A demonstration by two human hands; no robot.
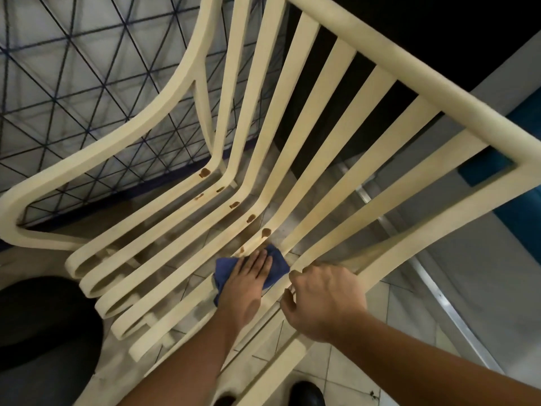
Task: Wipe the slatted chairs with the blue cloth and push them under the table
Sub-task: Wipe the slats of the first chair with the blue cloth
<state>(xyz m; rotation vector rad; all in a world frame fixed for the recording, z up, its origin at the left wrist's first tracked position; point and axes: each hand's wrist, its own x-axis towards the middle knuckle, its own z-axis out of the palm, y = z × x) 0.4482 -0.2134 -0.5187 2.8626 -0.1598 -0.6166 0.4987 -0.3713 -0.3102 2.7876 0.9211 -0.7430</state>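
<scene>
A cream slatted plastic chair (307,118) fills the view from above, with brown stains (265,232) dotted along the bend between seat and backrest. My left hand (248,284) lies flat with straight fingers on the blue cloth (278,260), pressing it onto a seat slat just below the nearest stain. My right hand (325,300) sits to the right, fingers curled over the chair's right-hand slat and armrest area.
A table with a grey cloth patterned in blue triangles (73,83) stands at the upper left, close behind the chair's left armrest (117,136). A dark rounded object (44,317) lies at lower left. Pale floor tiles (366,370) and a metal strip (439,294) run at right.
</scene>
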